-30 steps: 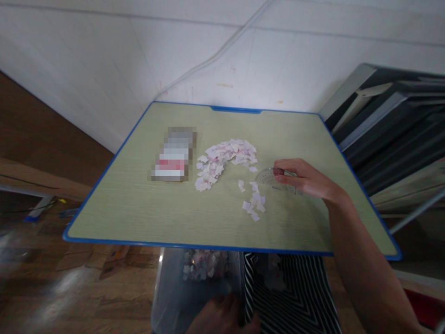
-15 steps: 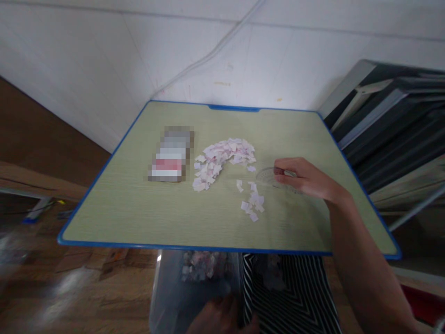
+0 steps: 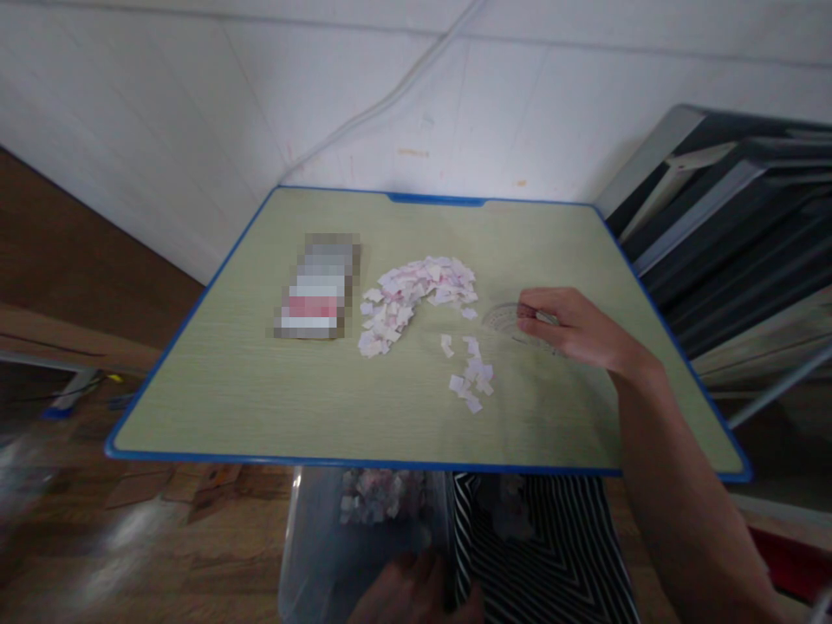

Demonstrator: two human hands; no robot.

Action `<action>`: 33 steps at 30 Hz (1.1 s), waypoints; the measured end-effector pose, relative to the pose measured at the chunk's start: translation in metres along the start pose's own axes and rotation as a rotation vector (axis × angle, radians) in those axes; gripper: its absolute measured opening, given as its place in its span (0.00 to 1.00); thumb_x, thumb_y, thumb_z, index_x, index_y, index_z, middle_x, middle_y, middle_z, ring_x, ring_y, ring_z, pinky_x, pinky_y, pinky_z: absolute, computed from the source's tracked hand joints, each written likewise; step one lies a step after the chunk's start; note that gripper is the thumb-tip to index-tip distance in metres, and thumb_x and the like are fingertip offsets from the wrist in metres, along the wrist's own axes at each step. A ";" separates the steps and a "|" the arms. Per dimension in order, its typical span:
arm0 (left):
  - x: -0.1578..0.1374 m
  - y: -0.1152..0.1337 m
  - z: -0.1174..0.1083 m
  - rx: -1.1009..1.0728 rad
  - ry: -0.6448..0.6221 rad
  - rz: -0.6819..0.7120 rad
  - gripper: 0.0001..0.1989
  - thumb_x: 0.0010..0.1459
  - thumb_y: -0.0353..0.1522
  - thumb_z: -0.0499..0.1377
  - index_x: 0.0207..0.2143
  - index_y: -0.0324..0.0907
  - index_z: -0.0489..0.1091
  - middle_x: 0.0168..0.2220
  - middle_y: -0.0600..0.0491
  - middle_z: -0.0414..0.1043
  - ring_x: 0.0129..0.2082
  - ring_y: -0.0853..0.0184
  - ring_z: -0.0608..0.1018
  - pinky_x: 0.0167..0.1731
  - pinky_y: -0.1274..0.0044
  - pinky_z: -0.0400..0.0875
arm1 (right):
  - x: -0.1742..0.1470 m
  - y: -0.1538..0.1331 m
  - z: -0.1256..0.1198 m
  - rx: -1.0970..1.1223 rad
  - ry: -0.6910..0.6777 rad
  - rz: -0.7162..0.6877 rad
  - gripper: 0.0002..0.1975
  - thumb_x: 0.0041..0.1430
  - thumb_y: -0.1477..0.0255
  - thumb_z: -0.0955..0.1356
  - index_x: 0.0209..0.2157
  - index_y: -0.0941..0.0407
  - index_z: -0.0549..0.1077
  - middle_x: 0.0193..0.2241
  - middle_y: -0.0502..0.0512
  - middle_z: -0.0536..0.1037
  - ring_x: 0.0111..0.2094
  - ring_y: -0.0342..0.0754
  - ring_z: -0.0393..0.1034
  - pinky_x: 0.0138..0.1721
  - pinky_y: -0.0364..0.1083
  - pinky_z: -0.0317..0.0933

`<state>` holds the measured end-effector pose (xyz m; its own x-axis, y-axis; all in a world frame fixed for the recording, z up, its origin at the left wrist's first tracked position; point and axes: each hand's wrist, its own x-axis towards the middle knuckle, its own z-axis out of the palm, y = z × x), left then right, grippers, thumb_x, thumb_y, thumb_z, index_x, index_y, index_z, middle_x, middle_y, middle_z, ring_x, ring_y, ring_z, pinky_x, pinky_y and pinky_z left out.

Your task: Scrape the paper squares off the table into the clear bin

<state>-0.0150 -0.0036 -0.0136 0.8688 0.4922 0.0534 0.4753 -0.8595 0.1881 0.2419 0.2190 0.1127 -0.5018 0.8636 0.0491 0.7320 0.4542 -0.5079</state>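
1. Pinching a clear, curved plastic piece between thumb and fingers, our right hand is bent at the wrist above the table. Dark markings follow the piece's rounded edge, and a dark reddish patch shows at our fingertips; we cannot tell whether the piece touches the tabletop.
2. We see the main pile of paper scraps as small, flat, angular bits, white with pink and lilac tints, overlapping in a thick curved band.
3. A smaller, looser cluster of scraps, pale lilac and white, lies nearer to us.
4. Both groups lie left of our right hand: the band well apart from it, the cluster nearer, just beyond the plastic piece's left end and toward us.
5. Our left hand is low, past the table's near edge, at a clear tub holding more scraps. It is dim and partly cut off, so we cannot tell whether its fingers are gripping anything.
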 end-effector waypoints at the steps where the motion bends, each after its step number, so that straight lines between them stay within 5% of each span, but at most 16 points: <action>1: 0.000 0.000 0.000 -0.002 0.006 -0.006 0.20 0.55 0.28 0.60 0.49 0.45 0.57 0.26 0.57 0.70 0.22 0.68 0.74 0.18 0.83 0.67 | 0.000 -0.001 0.000 0.007 -0.002 -0.008 0.14 0.57 0.68 0.60 0.19 0.55 0.57 0.18 0.49 0.60 0.22 0.43 0.56 0.26 0.44 0.48; 15: -0.002 0.000 0.002 -0.022 0.026 -0.032 0.18 0.56 0.28 0.60 0.48 0.46 0.58 0.27 0.57 0.71 0.22 0.68 0.74 0.19 0.82 0.67 | -0.001 -0.002 0.007 0.134 -0.171 -0.078 0.12 0.58 0.68 0.60 0.21 0.55 0.59 0.20 0.48 0.61 0.23 0.42 0.57 0.27 0.44 0.49; 22: 0.002 0.000 -0.004 -0.015 0.063 -0.001 0.22 0.53 0.28 0.61 0.49 0.45 0.57 0.25 0.57 0.72 0.20 0.68 0.74 0.16 0.82 0.66 | -0.001 -0.003 0.007 0.091 -0.180 -0.090 0.13 0.58 0.68 0.60 0.20 0.55 0.58 0.19 0.48 0.61 0.23 0.42 0.56 0.27 0.44 0.48; 27: 0.001 0.002 0.000 -0.021 -0.006 0.010 0.26 0.51 0.28 0.63 0.50 0.45 0.56 0.27 0.57 0.72 0.22 0.68 0.75 0.17 0.83 0.67 | -0.001 -0.006 0.003 0.029 -0.046 -0.077 0.14 0.58 0.69 0.60 0.19 0.55 0.56 0.19 0.48 0.60 0.23 0.42 0.55 0.27 0.45 0.47; 33: 0.001 0.001 -0.002 -0.018 -0.003 0.008 0.24 0.53 0.26 0.59 0.51 0.44 0.55 0.27 0.57 0.71 0.22 0.67 0.74 0.17 0.82 0.67 | -0.007 -0.005 -0.007 0.066 -0.109 -0.030 0.15 0.58 0.66 0.61 0.19 0.55 0.58 0.18 0.48 0.61 0.23 0.43 0.56 0.27 0.44 0.49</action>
<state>-0.0139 -0.0036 -0.0111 0.8728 0.4852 0.0520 0.4662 -0.8606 0.2051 0.2447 0.2126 0.1207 -0.5727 0.8193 -0.0273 0.6861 0.4608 -0.5630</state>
